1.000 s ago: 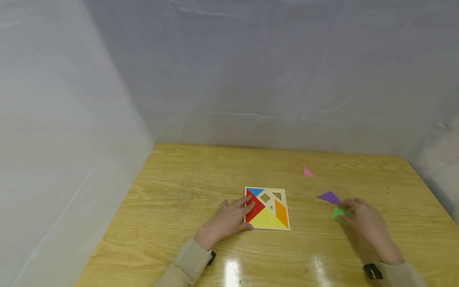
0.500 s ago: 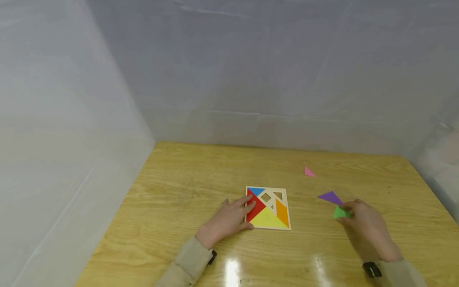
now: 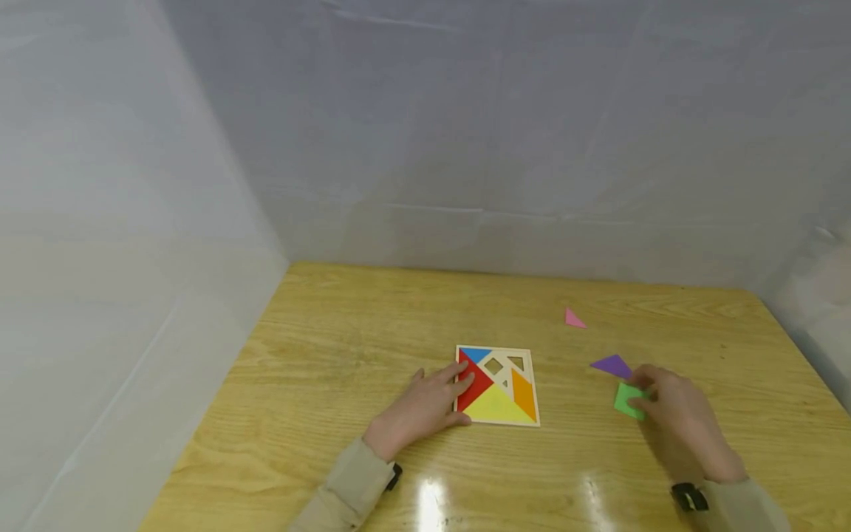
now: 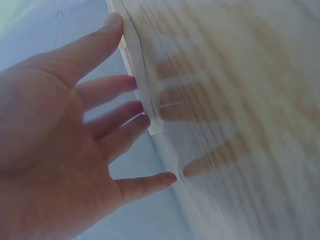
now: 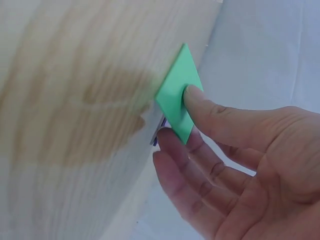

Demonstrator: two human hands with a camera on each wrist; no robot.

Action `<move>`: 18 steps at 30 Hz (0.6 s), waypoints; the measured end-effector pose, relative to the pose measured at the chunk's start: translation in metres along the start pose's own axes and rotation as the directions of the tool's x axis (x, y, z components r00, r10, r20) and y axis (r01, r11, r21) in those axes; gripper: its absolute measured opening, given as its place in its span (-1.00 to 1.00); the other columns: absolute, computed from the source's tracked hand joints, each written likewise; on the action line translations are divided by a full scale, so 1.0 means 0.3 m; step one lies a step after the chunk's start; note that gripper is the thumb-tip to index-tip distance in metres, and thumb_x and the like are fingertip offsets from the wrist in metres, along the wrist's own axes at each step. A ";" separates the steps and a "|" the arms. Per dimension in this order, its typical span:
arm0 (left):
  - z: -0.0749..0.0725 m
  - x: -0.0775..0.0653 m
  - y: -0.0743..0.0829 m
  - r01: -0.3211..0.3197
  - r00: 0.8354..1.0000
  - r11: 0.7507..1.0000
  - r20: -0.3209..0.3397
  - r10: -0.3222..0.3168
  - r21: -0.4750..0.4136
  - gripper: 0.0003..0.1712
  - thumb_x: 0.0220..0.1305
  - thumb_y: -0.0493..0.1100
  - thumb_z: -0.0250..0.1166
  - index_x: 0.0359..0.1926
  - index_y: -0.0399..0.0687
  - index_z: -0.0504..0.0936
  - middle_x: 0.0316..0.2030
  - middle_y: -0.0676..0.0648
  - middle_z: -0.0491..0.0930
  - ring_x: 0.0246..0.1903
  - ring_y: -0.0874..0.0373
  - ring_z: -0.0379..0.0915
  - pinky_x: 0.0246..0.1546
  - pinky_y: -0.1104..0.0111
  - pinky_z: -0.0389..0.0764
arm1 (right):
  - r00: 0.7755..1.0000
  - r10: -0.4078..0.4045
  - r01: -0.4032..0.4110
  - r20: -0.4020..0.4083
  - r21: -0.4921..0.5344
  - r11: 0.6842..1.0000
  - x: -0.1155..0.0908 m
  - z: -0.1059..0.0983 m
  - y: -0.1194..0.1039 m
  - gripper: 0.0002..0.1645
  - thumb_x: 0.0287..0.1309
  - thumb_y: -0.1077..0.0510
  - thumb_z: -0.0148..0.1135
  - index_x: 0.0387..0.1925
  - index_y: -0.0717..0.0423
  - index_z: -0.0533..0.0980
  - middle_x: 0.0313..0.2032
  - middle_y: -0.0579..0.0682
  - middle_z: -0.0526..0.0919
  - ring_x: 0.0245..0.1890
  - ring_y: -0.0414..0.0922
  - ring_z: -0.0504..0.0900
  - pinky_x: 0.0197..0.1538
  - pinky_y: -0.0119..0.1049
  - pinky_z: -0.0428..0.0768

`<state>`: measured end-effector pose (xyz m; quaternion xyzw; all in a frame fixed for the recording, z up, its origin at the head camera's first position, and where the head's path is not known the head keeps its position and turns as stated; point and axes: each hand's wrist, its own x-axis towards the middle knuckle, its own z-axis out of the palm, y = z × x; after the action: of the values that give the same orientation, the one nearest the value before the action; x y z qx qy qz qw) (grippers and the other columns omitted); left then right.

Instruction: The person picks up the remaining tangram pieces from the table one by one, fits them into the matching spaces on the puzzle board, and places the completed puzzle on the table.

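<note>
Wooden worktop (image 3: 332,355) at lower centre: my left hand (image 3: 425,406) lies flat, fingers (image 4: 107,85) spread against the puzzle tray (image 3: 528,353); my right hand (image 3: 678,417) pinches the green piece (image 3: 626,400), lower right, thumb on top.

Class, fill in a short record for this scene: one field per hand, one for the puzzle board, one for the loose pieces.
left hand: rests flat, fingers on the puzzle board's left edge
right hand: pinches the green square
puzzle board: holds blue, red, yellow, orange pieces; some slots empty
loose pieces: purple piece, pink triangle on the table
</note>
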<state>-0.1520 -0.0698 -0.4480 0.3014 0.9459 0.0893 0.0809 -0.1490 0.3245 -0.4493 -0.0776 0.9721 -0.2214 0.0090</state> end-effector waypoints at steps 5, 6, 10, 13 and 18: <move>0.001 0.002 -0.002 -0.001 1.000 1.000 0.000 0.001 0.001 -0.21 0.33 0.20 0.31 0.45 -0.07 0.42 0.49 -0.14 0.26 0.46 0.01 0.21 0.30 -0.23 0.35 | 0.999 -0.042 0.042 -0.011 0.009 0.999 0.009 -0.004 -0.008 -0.67 0.11 0.30 0.41 -0.07 0.33 0.62 -0.29 0.26 0.74 -0.34 0.17 0.74 -0.26 0.16 0.66; 0.001 0.002 -0.002 -0.001 1.000 1.000 0.000 0.001 0.001 -0.21 0.33 0.20 0.31 0.45 -0.07 0.42 0.49 -0.14 0.26 0.46 0.01 0.21 0.30 -0.23 0.35 | 0.999 -0.044 0.044 -0.007 0.017 0.999 0.011 -0.004 -0.010 -0.65 0.12 0.30 0.41 -0.04 0.32 0.62 -0.28 0.26 0.74 -0.32 0.18 0.75 -0.24 0.18 0.66; 0.001 0.002 -0.001 0.000 1.000 1.000 -0.002 0.000 0.001 -0.21 0.33 0.20 0.32 0.44 -0.08 0.42 0.49 -0.14 0.26 0.46 0.00 0.22 0.30 -0.23 0.35 | 0.998 -0.059 0.059 0.009 0.061 0.996 0.016 -0.001 -0.017 -0.63 0.13 0.33 0.39 0.02 0.29 0.64 -0.21 0.28 0.73 -0.26 0.22 0.75 -0.20 0.20 0.67; 0.000 0.001 0.000 0.001 1.000 1.000 -0.002 -0.001 0.002 -0.21 0.33 0.20 0.32 0.45 -0.08 0.42 0.49 -0.14 0.26 0.46 0.00 0.22 0.30 -0.22 0.36 | 0.998 -0.062 0.061 0.010 0.095 0.994 0.018 0.000 -0.023 -0.62 0.14 0.33 0.39 0.03 0.29 0.63 -0.17 0.33 0.71 -0.25 0.22 0.74 -0.22 0.16 0.68; -0.003 0.000 0.002 0.005 1.000 1.000 0.005 -0.005 -0.005 -0.21 0.33 0.19 0.32 0.45 -0.08 0.42 0.49 -0.14 0.26 0.46 -0.01 0.21 0.30 -0.23 0.35 | 0.999 -0.051 0.052 -0.012 0.145 0.988 0.018 0.002 -0.031 -0.59 0.17 0.29 0.39 0.06 0.34 0.58 -0.13 0.39 0.69 -0.24 0.22 0.73 -0.27 0.09 0.70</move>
<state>-0.1520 -0.0694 -0.4469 0.2990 0.9462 0.0910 0.0842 -0.1528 0.3151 -0.4456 -0.1009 0.9510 -0.2922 0.0049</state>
